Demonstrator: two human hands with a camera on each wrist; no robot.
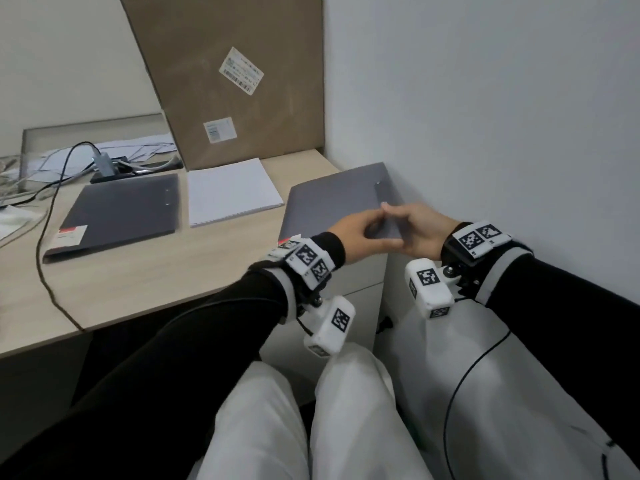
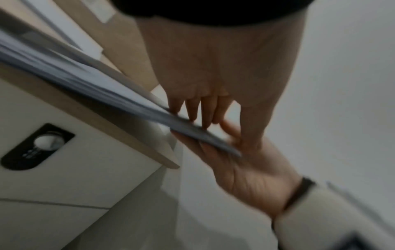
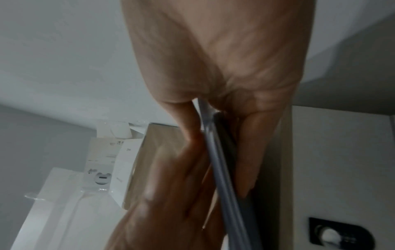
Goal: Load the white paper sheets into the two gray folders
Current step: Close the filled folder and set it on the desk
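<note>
— Hands first: what are they doing?

— Both hands meet at the near right corner of a gray folder (image 1: 332, 202) that lies closed at the desk's right end, against the white wall (image 1: 485, 116), its near edge sticking out past the desk (image 1: 138, 282). The left hand (image 1: 360, 237) has its fingers on top of that corner and its thumb beneath, pinching it. The right hand (image 1: 420, 230) grips the same corner from the wall side, palm under it, fingers curled over.

— Is anything inside that folder?

— White sheet edges show between its covers in the left wrist view, though blurred.

— And farther back?

— A stack of white paper (image 1: 232, 192) lies flat mid-desk, just left of the held folder. Beyond it to the left lies the second gray folder (image 1: 121, 213), closed, with a red-and-white label at its near corner. Behind the paper a brown cardboard sheet (image 1: 235, 74) leans upright. Cables (image 1: 55, 174) and loose papers clutter the far left.
</note>
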